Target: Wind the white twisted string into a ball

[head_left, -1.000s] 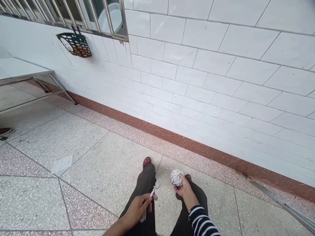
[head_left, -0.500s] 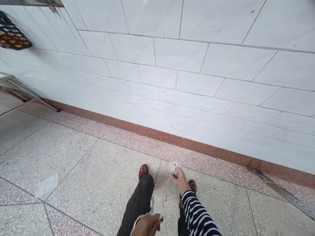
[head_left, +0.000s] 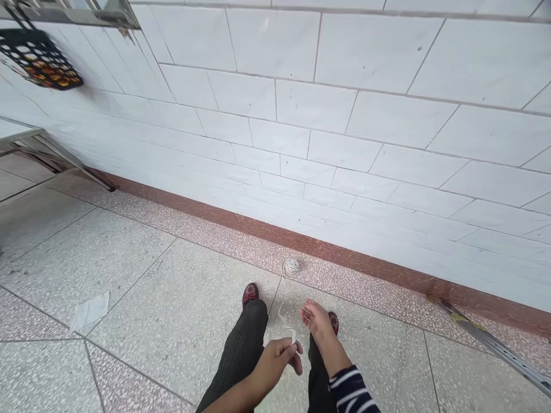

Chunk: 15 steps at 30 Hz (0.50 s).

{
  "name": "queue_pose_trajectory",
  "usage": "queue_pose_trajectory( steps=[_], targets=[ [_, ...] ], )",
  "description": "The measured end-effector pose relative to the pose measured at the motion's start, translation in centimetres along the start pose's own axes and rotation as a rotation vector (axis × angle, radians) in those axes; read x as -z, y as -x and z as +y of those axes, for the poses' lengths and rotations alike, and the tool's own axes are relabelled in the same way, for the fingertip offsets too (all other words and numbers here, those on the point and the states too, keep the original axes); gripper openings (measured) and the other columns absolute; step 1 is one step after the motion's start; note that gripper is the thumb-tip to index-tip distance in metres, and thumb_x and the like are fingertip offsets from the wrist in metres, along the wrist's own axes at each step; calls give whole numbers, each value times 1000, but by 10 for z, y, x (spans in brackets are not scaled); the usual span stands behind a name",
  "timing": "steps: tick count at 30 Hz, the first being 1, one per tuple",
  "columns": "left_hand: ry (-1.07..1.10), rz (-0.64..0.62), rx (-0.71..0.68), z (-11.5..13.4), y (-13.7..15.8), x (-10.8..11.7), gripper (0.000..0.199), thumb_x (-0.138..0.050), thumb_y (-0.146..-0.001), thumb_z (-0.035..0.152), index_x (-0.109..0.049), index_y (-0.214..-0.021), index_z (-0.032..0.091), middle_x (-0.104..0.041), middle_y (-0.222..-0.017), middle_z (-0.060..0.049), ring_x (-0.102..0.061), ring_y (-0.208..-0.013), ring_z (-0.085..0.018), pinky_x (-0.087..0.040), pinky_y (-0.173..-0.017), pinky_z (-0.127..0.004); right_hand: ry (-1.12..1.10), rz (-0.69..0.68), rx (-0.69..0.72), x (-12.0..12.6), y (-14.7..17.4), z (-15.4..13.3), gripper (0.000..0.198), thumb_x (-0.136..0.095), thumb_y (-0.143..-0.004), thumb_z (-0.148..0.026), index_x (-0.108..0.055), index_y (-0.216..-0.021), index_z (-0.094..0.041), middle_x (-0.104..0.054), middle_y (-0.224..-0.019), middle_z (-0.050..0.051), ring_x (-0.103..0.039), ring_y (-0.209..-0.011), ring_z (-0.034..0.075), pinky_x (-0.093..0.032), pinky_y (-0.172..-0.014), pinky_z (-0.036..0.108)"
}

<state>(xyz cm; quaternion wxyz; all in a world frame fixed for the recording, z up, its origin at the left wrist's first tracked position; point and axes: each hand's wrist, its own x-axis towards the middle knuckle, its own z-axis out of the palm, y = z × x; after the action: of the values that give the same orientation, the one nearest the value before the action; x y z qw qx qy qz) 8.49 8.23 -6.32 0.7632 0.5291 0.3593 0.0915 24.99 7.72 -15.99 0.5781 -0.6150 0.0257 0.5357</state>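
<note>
A ball of white string (head_left: 291,268) rests on the floor close to the wall, beyond my feet. Pinched between the thumb and fingers of my left hand (head_left: 282,353) is a white strand, which looks like the string's end (head_left: 293,335). My right hand (head_left: 317,319) hovers above my right shoe, fingers loosely bent and apart, the ball out of its grasp. A thin loose length of string shows faintly between my hands and the ball; its full path is hard to follow.
A white tiled wall (head_left: 297,137) with a red-brown skirting stands ahead. At left are a metal-legged table (head_left: 81,166) and a black perforated basket (head_left: 41,60). White paper (head_left: 91,311) lies on the floor. A metal bar (head_left: 495,341) leans at right.
The string ball has left my right hand and now lies on the floor by the wall. My right hand has drawn back slightly; my left hand has risen toward it with the strand.
</note>
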Motion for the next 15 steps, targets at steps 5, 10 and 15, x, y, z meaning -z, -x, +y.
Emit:
queue_pose_trajectory(
  steps=[5,10,15],
  targets=[
    [189,-93,-71,45,35,-23,48,-56,-83,61,-60,-82,13,-67,-62,-7,-63,-62,-19,-45,-69,-32,-28,-72,55,20,110,13,40,-81,-59,-39,-70,-92,-20,-70,-84,5,-66,-81,23,-50,-67,31],
    [298,-82,-68,76,72,-38,44,-57,-86,57,-59,-91,13,-70,-69,-8,-61,-58,-17,-36,-53,-24,18,-258,89,17,199,41,47,-82,-57,-33,-73,-101,-21,-72,-104,8,-62,-102,28,-47,-81,35],
    [359,-22,-194,90,96,-29,43,-60,-86,55,-59,-93,12,-71,-72,-9,-66,-69,-19,-48,-71,-31,187,-414,224,18,238,39,36,-76,-68,-41,-72,-96,-19,-69,-82,5,-61,-83,23,-45,-71,32]
  ],
)
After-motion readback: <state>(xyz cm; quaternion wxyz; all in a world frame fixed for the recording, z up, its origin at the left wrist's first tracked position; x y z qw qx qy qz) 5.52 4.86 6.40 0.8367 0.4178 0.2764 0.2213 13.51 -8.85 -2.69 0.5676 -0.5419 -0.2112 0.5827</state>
